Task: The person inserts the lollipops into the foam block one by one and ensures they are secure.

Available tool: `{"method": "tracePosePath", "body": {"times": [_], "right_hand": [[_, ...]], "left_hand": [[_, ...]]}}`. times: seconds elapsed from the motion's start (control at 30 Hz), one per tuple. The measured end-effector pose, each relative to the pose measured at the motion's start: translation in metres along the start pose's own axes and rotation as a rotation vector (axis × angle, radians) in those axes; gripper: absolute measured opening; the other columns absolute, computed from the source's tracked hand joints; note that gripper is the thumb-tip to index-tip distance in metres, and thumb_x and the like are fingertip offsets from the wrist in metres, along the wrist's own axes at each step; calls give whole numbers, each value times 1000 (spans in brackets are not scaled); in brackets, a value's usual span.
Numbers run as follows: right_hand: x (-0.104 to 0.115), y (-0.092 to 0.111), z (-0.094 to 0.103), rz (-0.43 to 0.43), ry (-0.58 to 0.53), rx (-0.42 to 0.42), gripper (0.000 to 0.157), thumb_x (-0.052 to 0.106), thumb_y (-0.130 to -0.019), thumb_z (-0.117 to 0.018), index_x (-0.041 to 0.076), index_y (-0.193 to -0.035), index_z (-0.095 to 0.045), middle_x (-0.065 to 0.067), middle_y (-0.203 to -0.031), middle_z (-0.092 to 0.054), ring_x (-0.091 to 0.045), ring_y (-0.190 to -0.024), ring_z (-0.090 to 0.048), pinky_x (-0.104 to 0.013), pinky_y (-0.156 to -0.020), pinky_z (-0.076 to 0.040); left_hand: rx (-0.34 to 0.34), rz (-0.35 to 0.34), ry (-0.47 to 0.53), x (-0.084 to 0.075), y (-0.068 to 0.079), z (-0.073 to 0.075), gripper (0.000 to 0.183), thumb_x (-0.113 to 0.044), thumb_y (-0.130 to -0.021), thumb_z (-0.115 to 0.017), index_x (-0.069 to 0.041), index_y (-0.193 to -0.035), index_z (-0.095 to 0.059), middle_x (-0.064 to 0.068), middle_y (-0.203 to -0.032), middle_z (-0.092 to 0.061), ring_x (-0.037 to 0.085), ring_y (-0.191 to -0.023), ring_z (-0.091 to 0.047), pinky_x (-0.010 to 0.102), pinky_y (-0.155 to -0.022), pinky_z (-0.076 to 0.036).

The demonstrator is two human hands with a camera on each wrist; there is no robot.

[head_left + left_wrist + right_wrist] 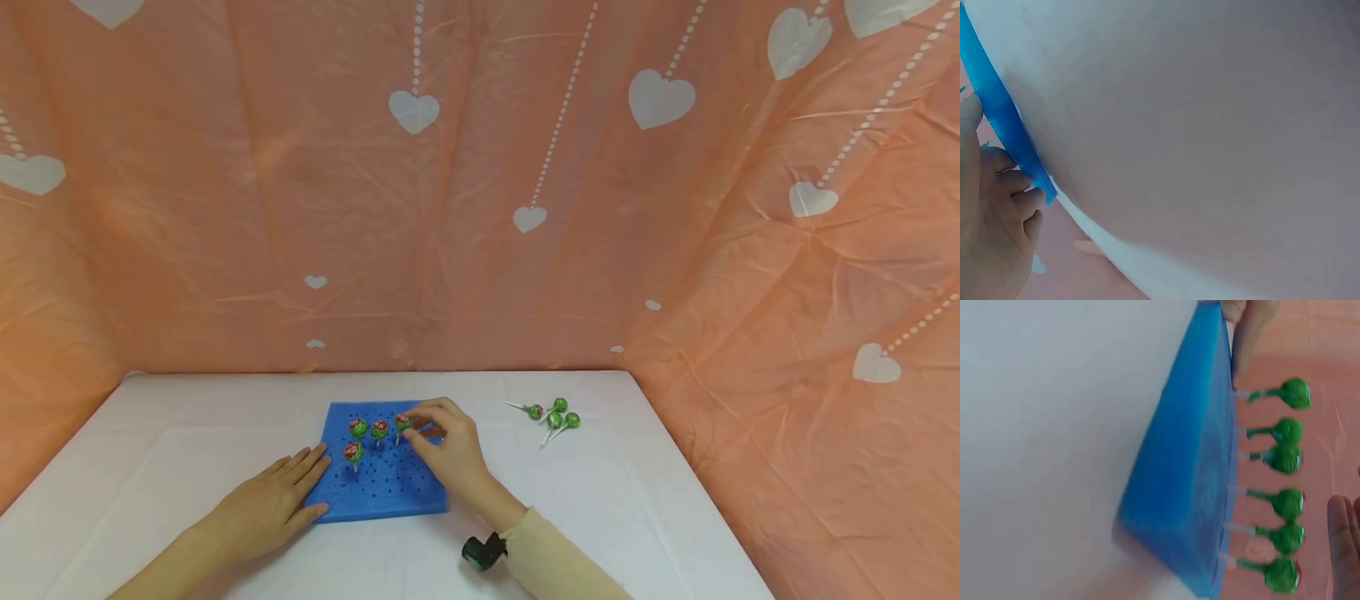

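A blue foam board (382,492) dotted with small holes lies on the table. Several lollipops (352,452) in green and red wrappers stand in it on white sticks; the right wrist view shows a row of them, like this lollipop (1282,575). My left hand (266,504) lies flat at the board's left edge, fingertips on it. My right hand (453,450) is over the board's right part, its thumb and forefinger beside the head of a standing lollipop (402,421). In the right wrist view its fingers (1342,544) appear apart from the lollipop heads, with no stick between them.
Several loose lollipops (555,419) lie on the white table (600,508) to the right of the board. An orange curtain (480,275) with white hearts hangs behind and at both sides. A black wrist camera (483,552) sits by my right sleeve.
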State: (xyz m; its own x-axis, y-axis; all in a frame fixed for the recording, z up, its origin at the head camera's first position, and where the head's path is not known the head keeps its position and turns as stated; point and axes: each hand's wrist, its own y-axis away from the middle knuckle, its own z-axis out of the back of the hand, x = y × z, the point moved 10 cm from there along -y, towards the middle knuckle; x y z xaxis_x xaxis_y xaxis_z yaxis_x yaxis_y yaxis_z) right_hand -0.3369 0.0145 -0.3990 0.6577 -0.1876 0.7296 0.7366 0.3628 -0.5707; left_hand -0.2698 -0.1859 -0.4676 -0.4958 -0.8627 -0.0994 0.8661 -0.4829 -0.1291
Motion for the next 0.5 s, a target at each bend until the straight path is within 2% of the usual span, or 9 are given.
{"method": "tracePosePath", "body": {"times": [0.13, 0.5], "right_hand": [[-7, 1, 21, -2, -4, -71, 22, -1, -91, -77, -2, -113, -75, -15, -113, -68, -33, -97, -73, -42, -80, -65], [-32, 13, 75, -58, 89, -215, 24, -5, -88, -79, -1, -112, -77, -11, -111, -70, -28, -92, -75, -31, -79, -65]], "left_hand": [[-4, 0, -8, 0, -1, 0, 68, -47, -104, -59, 7, -145, -56, 28, -155, -47, 48, -141, -47, 60, -114, -42], [-10, -5, -17, 0, -1, 1, 68, -47, -104, -59, 7, -145, -56, 28, -155, -47, 48, -140, -48, 60, -112, -44]]}}
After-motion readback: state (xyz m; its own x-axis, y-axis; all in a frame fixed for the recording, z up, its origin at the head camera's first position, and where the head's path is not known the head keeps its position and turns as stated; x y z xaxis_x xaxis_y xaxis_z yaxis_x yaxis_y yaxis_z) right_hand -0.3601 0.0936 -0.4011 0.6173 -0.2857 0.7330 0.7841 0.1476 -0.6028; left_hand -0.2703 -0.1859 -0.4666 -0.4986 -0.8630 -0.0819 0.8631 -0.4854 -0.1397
